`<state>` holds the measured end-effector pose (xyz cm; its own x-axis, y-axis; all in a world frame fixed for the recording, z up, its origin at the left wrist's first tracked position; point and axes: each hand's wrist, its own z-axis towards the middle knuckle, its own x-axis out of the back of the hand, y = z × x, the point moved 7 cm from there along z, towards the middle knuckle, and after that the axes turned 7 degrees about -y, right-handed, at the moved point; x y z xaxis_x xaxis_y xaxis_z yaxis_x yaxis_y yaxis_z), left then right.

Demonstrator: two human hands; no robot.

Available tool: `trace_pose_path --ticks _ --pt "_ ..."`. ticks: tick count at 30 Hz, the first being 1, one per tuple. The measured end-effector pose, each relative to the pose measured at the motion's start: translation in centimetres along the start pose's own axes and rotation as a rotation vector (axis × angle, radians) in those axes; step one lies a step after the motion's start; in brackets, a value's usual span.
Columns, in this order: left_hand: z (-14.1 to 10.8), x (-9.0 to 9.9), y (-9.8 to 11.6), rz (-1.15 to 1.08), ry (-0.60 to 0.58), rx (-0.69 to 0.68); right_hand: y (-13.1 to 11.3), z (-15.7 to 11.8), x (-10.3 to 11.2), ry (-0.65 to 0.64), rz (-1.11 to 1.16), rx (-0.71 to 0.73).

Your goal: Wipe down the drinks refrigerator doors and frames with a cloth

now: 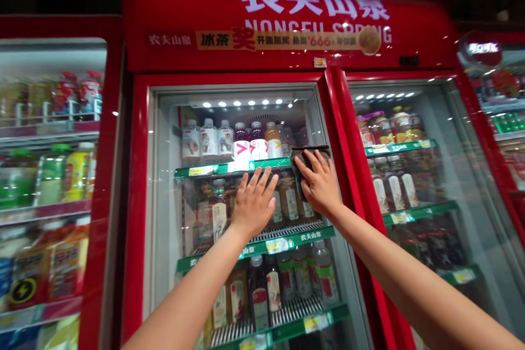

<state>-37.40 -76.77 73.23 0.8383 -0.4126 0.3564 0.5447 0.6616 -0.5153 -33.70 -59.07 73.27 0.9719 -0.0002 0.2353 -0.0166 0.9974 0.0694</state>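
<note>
Both my hands reach up to the glass door [164,186] of a red drinks fridge. My left hand [255,202] lies flat against the glass with its fingers spread, holding nothing. Under my right hand [322,183] is a dark grey cloth [298,167], held against the glass near the door's right edge. The right fingers are stretched over the cloth, and the palm hides part of it. Behind the glass stand rows of bottles, among them a purple-capped bottle [241,145] on the top shelf and dark bottles [258,290] lower down.
A red vertical door frame [348,175] runs just right of my right hand. Beyond it is a second glass door [459,175]. Another fridge with stocked shelves [45,210] stands at the left. A lit red sign panel [205,11] spans the top.
</note>
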Motion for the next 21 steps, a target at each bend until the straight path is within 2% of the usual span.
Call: trace_pose_path --ticks 2,4,7,9,13,15,21 --pt "-0.2 -0.6 0.1 0.009 -0.002 0.007 -1.0 -1.8 -0.4 0.005 -0.014 0.008" --pt "-0.2 -1.0 0.2 0.002 0.001 0.006 -1.7 -4.3 -0.9 -0.007 -0.034 0.08" --pt "-0.3 -1.2 0.1 -0.036 0.016 0.0 -1.1 -6.0 -1.1 -0.027 -0.051 0.158" --pt "-0.3 -1.2 0.1 -0.06 0.029 -0.005 0.3 -4.5 -0.8 -0.013 -0.061 0.109" --pt "-0.3 -1.3 0.0 -0.092 0.053 -0.008 2.5 0.3 0.1 0.061 -0.064 -0.047" --pt "-0.3 -1.3 -0.1 -0.108 0.064 -0.01 2.6 0.3 0.0 0.075 -0.069 -0.065" --pt "-0.3 -1.2 0.0 -0.121 0.07 -0.022 1.8 -6.8 -0.7 0.073 -0.117 0.03"
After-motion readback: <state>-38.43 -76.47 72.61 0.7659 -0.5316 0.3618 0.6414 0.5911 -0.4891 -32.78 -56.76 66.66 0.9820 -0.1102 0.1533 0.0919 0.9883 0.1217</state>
